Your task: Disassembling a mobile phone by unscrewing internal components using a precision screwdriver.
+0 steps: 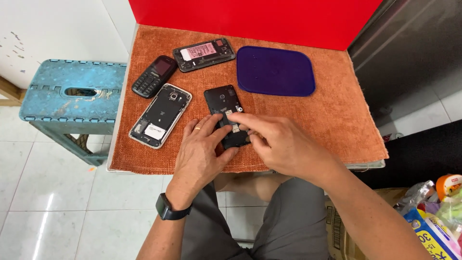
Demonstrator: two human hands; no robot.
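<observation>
An orange cloth [308,120] is covering the table. At its middle, the left hand [199,154] is lying flat, steadying an opened black phone [226,113]; the right hand [284,144] is pinching at its card slots, contents hidden. Back cover already off.

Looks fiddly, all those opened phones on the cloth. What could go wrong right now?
The open black phone lies close to the near edge of the orange cloth; a push from the left hand might slide it off onto the tiled floor. The right hand works with its fingertips at the small card slots, so a tiny part could slip loose and get lost in the cloth's weave. The silver-framed phone lies open beside the left hand and could be knocked.
</observation>
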